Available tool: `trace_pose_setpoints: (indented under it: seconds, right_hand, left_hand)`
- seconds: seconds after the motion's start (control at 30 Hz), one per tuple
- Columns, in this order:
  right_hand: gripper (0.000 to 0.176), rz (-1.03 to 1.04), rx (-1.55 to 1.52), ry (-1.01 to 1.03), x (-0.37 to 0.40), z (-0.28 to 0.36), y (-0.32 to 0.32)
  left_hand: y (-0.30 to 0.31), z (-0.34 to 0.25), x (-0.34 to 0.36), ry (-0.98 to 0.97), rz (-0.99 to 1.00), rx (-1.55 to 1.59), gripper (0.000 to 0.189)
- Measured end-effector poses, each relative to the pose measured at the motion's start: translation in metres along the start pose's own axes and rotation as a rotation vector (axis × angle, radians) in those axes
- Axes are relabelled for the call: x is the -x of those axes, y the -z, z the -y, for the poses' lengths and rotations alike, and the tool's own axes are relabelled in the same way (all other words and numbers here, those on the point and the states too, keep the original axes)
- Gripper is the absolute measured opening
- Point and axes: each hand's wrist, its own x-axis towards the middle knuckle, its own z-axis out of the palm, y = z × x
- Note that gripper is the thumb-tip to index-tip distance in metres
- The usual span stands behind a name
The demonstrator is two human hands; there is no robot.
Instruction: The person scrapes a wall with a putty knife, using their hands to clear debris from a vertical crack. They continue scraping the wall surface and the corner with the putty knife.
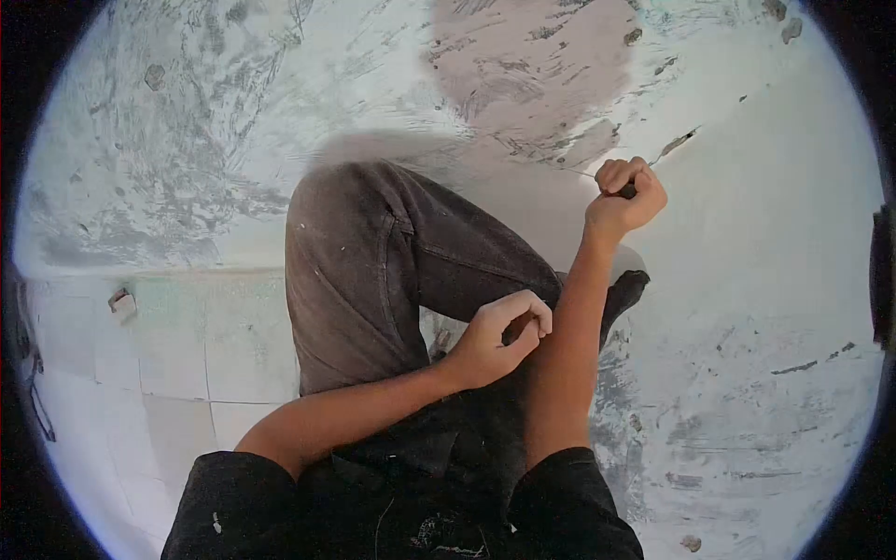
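My right hand point(630, 198) is raised in front of the pale plastered surface, its fingers curled into a fist. Something dark shows inside that fist, perhaps a handle, but I cannot make out what it is. A thin line runs out to the left of the knuckles. My left hand point(504, 338) hovers beside my right forearm with its fingers curled toward the thumb, and nothing shows between them. Just beyond the right fist, a dark narrow gouge or crack point(679, 143) marks the plaster.
My bent leg in dark trousers point(350, 252) takes up the middle, with a dark shoe point(627, 291) behind my right forearm. Patchy, scraped plaster point(224, 112) spreads across the top. White tiles point(247, 364) lie at the left, with a small chunk point(122, 303) on them.
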Motion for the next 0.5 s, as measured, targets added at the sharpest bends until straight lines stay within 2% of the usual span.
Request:
trace_pose_setpoints:
  seconds: [0.13, 0.2, 0.23, 0.33, 0.37, 0.4, 0.47, 0.5]
  right_hand:
    - [0.031, 0.050, -0.087, 0.049, -0.003, 0.002, 0.003]
    - [0.032, 0.068, 0.307, 0.255, 0.003, -0.009, 0.002]
    - [0.034, 0.034, 0.044, 0.063, 0.006, -0.010, 0.003]
    - [0.034, 0.083, -0.063, -0.029, 0.000, -0.003, 0.005]
    - [0.032, 0.046, 0.051, 0.066, 0.000, 0.000, 0.005]
    - [0.032, 0.050, 0.045, 0.068, 0.000, 0.003, 0.008]
    - [0.033, 0.124, -0.206, -0.005, 0.000, 0.009, 0.017]
    - [0.031, 0.072, 0.054, 0.130, 0.004, -0.008, 0.015]
  left_hand:
    - [0.002, 0.004, -0.002, 0.020, -0.005, 0.001, 0.007]
    - [0.000, 0.005, 0.000, 0.026, 0.000, 0.037, 0.007]
    - [-0.002, 0.006, 0.003, 0.036, 0.014, 0.040, 0.007]
    - [-0.001, 0.005, 0.001, 0.053, -0.003, 0.013, 0.007]
    - [0.000, 0.003, 0.001, 0.067, -0.001, 0.022, 0.007]
    - [0.001, 0.003, 0.000, 0.083, -0.001, 0.030, 0.007]
    - [0.000, 0.004, -0.002, 0.058, -0.005, 0.022, 0.007]
    - [-0.001, 0.005, -0.001, 0.035, -0.003, 0.017, 0.008]
